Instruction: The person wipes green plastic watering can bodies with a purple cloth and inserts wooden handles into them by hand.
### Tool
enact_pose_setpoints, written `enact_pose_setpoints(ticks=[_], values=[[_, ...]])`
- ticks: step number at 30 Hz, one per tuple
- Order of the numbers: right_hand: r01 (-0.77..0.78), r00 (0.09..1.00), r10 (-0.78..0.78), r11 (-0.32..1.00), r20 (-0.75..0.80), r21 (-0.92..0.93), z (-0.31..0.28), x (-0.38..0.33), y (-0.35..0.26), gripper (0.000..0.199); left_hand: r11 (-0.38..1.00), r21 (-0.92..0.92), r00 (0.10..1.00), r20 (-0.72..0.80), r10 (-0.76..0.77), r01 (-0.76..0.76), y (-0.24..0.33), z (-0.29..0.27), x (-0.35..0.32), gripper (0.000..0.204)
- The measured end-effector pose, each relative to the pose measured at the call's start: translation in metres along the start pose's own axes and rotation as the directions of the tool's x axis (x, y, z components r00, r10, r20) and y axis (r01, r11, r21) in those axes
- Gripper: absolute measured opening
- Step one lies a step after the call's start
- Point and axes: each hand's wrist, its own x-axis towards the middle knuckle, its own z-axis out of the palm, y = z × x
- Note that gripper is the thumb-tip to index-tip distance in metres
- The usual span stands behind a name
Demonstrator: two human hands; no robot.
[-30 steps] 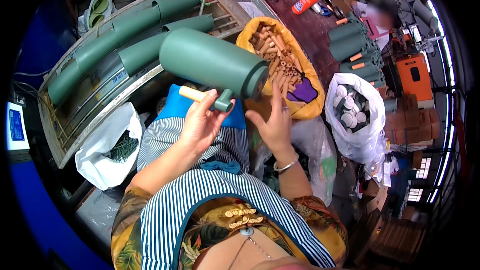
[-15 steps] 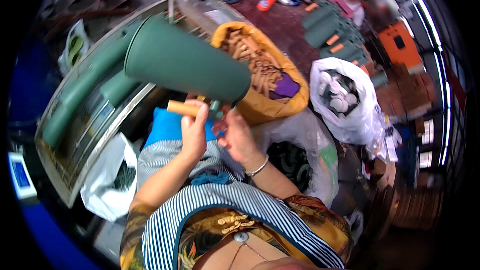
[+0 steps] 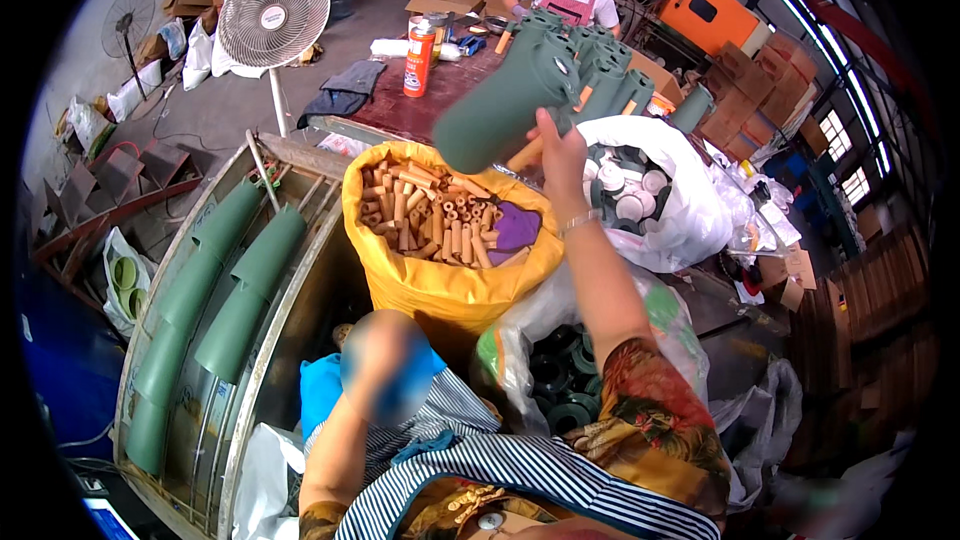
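Note:
Out ahead, my right hand is closed on a dark green pot-like vessel. Its body is tilted, the rounded end pointing down and left, and a tan rod-like handle sticks out beside my fingers. Beyond it several similar green vessels with tan handles stand close together on the dark red table. Low over my lap, my left hand is near a blue cloth. Its fingers are smeared, so I cannot make out whether it holds anything.
A yellow sack of tan handles stands in front. White caps fill a white bag at right; dark rings lie in a clear bag. Green tapered shells lie in a metal-edged trough at left. A spray can, fan and co-worker are farther off.
The green vessel has gone from above my lap, where both hands worked at its handle, out toward the table in my right hand. My left hand has dropped to my lap. The view has shifted.

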Motion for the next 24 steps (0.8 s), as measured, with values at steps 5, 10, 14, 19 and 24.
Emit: enact_pose_setpoints(ticks=[5, 10, 14, 19, 24], values=[[-0.146, 0.984, 0.072, 0.843, -0.161, -0.517, -0.015, 0.108, 0.101, 0.047, 0.993, 0.121, 0.974, -0.223, 0.027, 0.000, -0.027, 0.056, -0.010, 0.011], [-0.243, 0.947, 0.015, 0.686, -0.321, -0.685, -0.026, 0.193, 0.151, 0.052, 0.998, -0.019, 0.980, -0.188, -0.063, 0.061, -0.033, 0.046, 0.003, 0.010], [-0.336, 0.920, 0.049, 0.608, -0.389, -0.719, -0.018, 0.243, 0.175, 0.055, 0.994, -0.073, 0.984, -0.153, -0.089, 0.078, -0.029, 0.037, 0.007, 0.015], [-0.221, 0.940, 0.074, 0.874, -0.332, -0.432, -0.004, 0.273, 0.228, 0.049, 0.986, -0.147, 0.972, -0.212, -0.105, 0.074, -0.032, 0.040, 0.004, 0.016], [-0.181, 0.983, 0.071, 0.483, -0.168, -0.857, -0.007, 0.232, 0.256, 0.059, 0.994, -0.107, 0.973, -0.226, -0.043, 0.019, -0.033, 0.041, 0.008, 0.017]])
